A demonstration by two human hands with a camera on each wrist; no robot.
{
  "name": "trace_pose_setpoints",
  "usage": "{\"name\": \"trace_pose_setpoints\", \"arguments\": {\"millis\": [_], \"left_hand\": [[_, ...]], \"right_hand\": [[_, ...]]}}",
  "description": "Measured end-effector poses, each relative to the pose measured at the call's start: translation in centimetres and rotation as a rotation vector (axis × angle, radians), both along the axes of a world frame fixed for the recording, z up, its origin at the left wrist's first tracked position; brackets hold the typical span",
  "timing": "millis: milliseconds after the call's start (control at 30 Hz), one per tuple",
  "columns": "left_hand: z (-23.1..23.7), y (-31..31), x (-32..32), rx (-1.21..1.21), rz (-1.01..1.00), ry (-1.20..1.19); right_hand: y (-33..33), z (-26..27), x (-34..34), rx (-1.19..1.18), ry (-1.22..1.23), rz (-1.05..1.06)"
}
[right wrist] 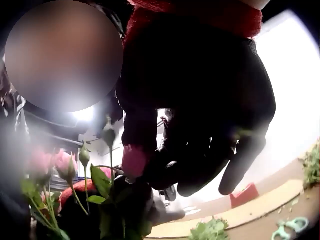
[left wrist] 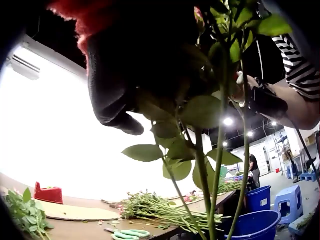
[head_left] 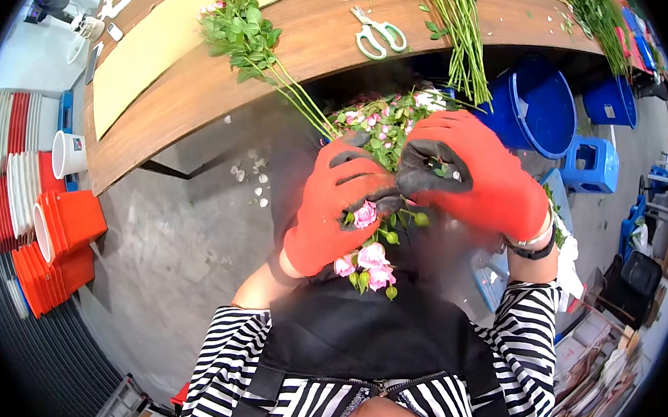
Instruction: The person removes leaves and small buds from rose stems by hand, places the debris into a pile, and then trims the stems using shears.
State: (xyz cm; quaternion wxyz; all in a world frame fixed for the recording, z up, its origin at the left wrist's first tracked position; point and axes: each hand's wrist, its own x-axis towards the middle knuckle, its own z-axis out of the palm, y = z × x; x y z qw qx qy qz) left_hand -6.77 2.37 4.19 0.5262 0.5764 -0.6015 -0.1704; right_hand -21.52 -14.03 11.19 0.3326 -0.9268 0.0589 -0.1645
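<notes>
My left hand [head_left: 342,201], in a red glove with dark palm and fingertips, grips a spray of pink roses [head_left: 373,254]. The blooms and green buds [head_left: 391,292] point toward my body; leafy stems [left wrist: 210,200] run down past the hand in the left wrist view. My right hand [head_left: 472,168], in a matching glove, has its fingers curled close against the left fingertips. Small leaf bits [head_left: 440,169] show in its dark palm. In the right wrist view its thumb and fingertips are at a pink bloom [right wrist: 135,160] of the spray; the exact pinch is dark.
The wooden table [head_left: 314,44] ahead holds green-handled scissors [head_left: 378,38], a leafy rose bunch [head_left: 242,32] and long cut stems [head_left: 462,55]. More pink roses [head_left: 386,127] stand below its edge. Blue buckets [head_left: 539,107] and a blue stool [head_left: 591,166] are at right, orange crates [head_left: 65,228] at left.
</notes>
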Motion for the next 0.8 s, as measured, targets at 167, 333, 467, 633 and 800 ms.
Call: {"name": "trace_pose_setpoints", "arguments": {"millis": [167,333,467,633,800], "left_hand": [[-0.2,-0.3,1.0,-0.050,-0.086,0.133],[-0.6,0.3,0.9,0.093,0.158,0.698],[-1.3,0.5,1.4,0.131,0.189,0.768],[-1.2,0.5,1.0,0.128,0.192,0.783],[-1.5,0.4,1.4,0.146,0.122,0.914]], "right_hand": [[-1.6,-2.0,1.1,0.963,0.309,-0.166],[0.8,-3.3,2.1,0.769,-0.091,-0.270],[2.5,-3.2,2.6,0.394,-0.154,-0.203],[4.5,-3.6,3.7,0.280,-0.207,-0.348],[4.0,-6.9,3.5,1.073,-0.280,-0.269]]}}
